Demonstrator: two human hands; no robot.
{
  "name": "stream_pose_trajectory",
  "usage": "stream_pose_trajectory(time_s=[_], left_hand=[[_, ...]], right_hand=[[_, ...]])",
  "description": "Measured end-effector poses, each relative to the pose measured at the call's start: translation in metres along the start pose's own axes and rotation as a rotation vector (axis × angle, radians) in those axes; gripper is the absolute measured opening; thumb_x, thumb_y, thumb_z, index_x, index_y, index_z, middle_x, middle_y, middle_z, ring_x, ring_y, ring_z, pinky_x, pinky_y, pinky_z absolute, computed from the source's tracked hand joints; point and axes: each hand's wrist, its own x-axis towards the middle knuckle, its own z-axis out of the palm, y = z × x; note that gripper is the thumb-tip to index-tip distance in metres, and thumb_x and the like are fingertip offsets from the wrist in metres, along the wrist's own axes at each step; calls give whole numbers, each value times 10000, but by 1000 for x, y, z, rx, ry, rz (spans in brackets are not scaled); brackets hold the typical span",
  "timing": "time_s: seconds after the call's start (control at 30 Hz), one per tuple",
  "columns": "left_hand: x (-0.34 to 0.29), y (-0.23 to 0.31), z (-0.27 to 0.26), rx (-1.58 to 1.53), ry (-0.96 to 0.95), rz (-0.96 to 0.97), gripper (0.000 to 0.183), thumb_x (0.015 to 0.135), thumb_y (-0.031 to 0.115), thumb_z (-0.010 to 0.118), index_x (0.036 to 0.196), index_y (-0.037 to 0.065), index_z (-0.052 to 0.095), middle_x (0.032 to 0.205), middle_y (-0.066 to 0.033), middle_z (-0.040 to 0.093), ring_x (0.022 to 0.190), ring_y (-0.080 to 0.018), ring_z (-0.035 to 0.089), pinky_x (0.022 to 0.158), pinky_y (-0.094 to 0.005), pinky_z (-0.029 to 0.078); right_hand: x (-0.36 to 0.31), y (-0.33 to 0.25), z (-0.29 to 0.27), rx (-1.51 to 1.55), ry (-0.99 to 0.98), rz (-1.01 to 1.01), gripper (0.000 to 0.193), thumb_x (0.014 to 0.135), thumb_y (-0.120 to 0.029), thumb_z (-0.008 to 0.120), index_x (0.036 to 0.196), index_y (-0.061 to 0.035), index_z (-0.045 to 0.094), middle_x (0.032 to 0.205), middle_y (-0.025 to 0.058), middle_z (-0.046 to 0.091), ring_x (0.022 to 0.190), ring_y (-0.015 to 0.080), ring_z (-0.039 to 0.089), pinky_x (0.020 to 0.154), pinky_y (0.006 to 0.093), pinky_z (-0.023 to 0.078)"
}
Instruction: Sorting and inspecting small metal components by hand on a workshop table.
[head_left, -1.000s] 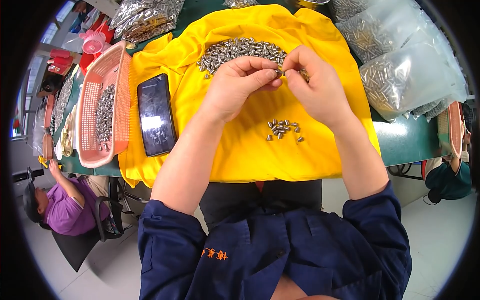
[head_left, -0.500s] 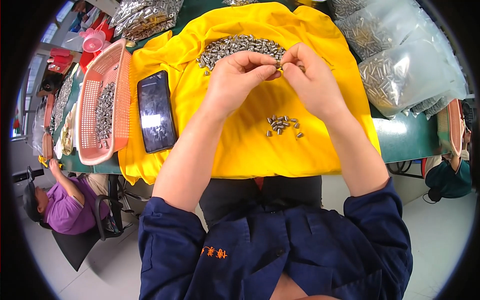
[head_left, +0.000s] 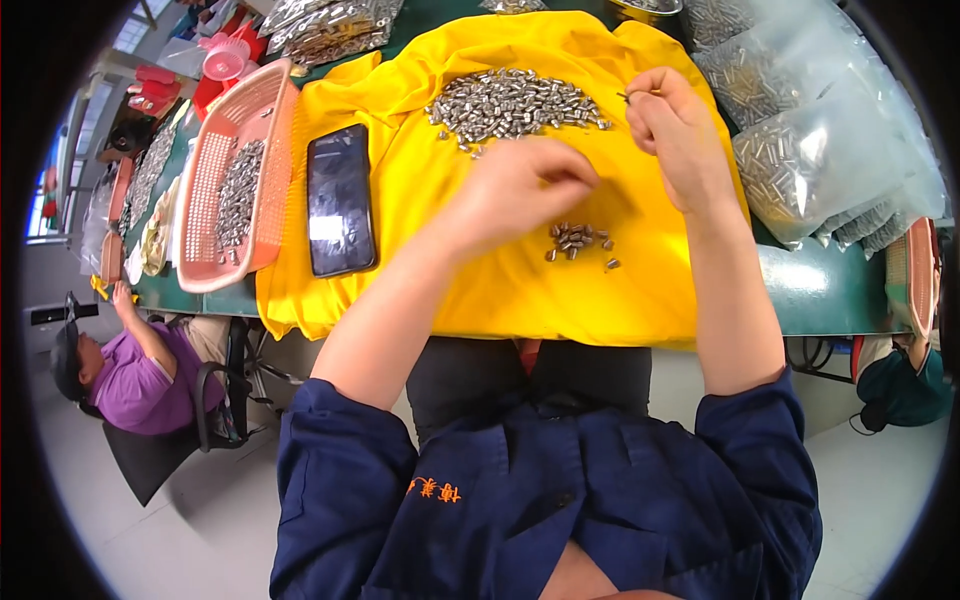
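Note:
My left hand (head_left: 522, 190) is over the yellow cloth (head_left: 480, 300), between a big heap of small metal cylinders (head_left: 515, 103) and a smaller group of the same parts (head_left: 575, 240). Motion blurs its fingers, so I cannot tell whether anything is in them. Raised to the right of the heap, my right hand (head_left: 682, 135) has its thumb and fingers pinched together. A thin dark tip (head_left: 625, 97) sticks out of that pinch; the rest of the piece is hidden by the fingers.
A black phone (head_left: 340, 200) lies left of the hands, beside a pink plastic basket (head_left: 282, 190) with metal parts in it. Clear bags of metal parts (head_left: 775, 165) are piled at the right. A person in purple (head_left: 150, 375) sits at far left, another person (head_left: 905, 385) at far right.
My hands were together at the heap's near edge and have parted. The left came down toward the small group; the right moved up and right. The whole view shifted slightly.

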Motion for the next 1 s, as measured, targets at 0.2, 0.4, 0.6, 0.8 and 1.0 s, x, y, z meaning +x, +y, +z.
stream_pose_trajectory(time_s=[0.2,0.4,0.6,0.8,1.0], left_hand=[[-18,8,-9,271,5,229,156,697,52,597,852,50,614,896,-86,607,849,-243,572,767,-296,446],[-16,-24,-58,683,166,105,114,721,97,546,797,44,613,809,-91,591,781,-275,561,696,-349,450],[-7,-19,-64,794,-96,-84,129,692,101,582,797,36,618,779,-122,595,762,-276,568,698,-329,450],[-6,-16,-61,987,-106,-153,134,704,120,561,798,46,623,797,-122,596,764,-282,565,701,-354,446],[-5,-5,-57,683,-1,-171,108,755,103,545,797,25,607,810,-119,604,736,-241,591,670,-324,466]], right_hand=[[-2,-3,2,-178,41,-64,80,782,-83,479,851,-43,495,654,-44,442,571,23,364,486,172,295],[-1,-1,8,-262,21,-111,72,788,-78,482,843,-38,505,699,-35,468,598,25,383,510,178,321],[-1,-1,5,-261,18,-111,69,793,-80,483,839,-32,504,702,-26,474,606,33,397,521,183,336],[-1,0,6,-257,-11,-120,76,795,-86,484,838,-25,500,703,-18,477,610,44,412,538,185,350],[-3,-2,5,-314,-4,-81,78,795,-96,485,836,-31,502,716,-13,484,635,47,422,559,189,360]])
